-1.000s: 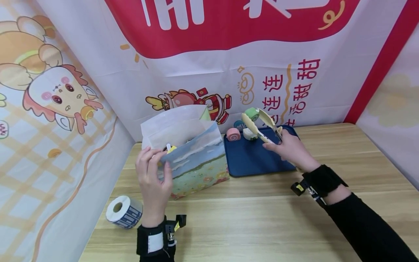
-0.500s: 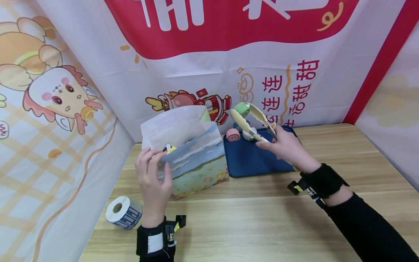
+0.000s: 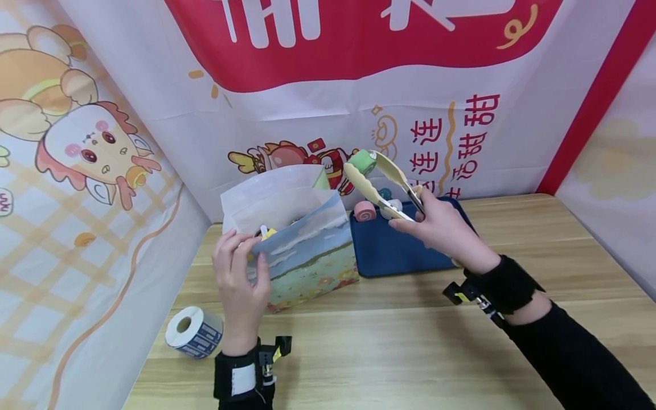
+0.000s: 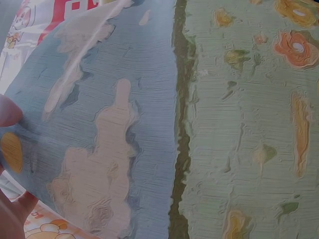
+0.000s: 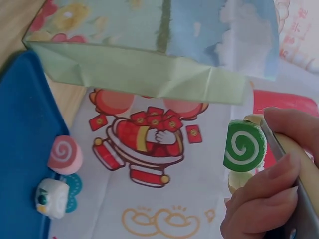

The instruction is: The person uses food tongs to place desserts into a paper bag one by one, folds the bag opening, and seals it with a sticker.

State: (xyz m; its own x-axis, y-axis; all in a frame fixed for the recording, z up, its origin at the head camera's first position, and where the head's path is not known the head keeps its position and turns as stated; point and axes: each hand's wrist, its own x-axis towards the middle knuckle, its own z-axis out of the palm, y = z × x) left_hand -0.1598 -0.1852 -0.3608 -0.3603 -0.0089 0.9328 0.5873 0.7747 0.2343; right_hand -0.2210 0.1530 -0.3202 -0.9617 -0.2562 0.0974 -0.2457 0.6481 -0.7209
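In the head view, my left hand [image 3: 241,279] pinches the near left rim of an upright floral paper bag [image 3: 312,262], whose mouth is open. Something yellow and white [image 3: 266,232] shows just inside it; the rest of the contents is hidden. My right hand [image 3: 443,230] grips a pair of tongs [image 3: 370,191] with cream tips. Between those tips is a green swirl roll [image 3: 361,162], like a small cake roll, raised above the tray and right of the bag's mouth. The right wrist view shows the roll's white spiral [image 5: 244,145] facing the camera.
A dark blue tray [image 3: 405,250] lies right of the bag. On its far left part sit a pink swirl roll [image 3: 365,210] and a white piece [image 3: 393,208]. A roll of labels [image 3: 195,333] stands left of my left hand. Printed cloth [image 3: 328,114] hangs behind the table.
My right hand has carried the tongs and the green swirl roll leftward and slightly up, from over the tray towards the bag. The left hand and the bag stay put.
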